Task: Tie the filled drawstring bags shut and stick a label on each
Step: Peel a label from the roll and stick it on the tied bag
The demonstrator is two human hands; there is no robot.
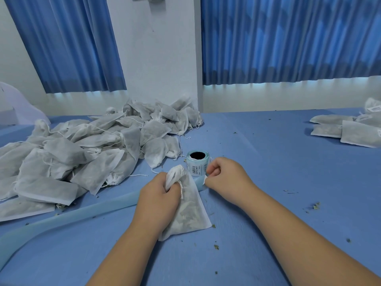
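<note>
One held bag (185, 211), one label roll (195, 169)

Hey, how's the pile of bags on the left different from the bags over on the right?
The left pile is a big tumbled heap with loose strings trailing; the right bags are few and lie flat. Some right bags carry white barcode labels; no label shows on the left pile. Both are white fabric bags with dark filling, on the blue table.
</note>
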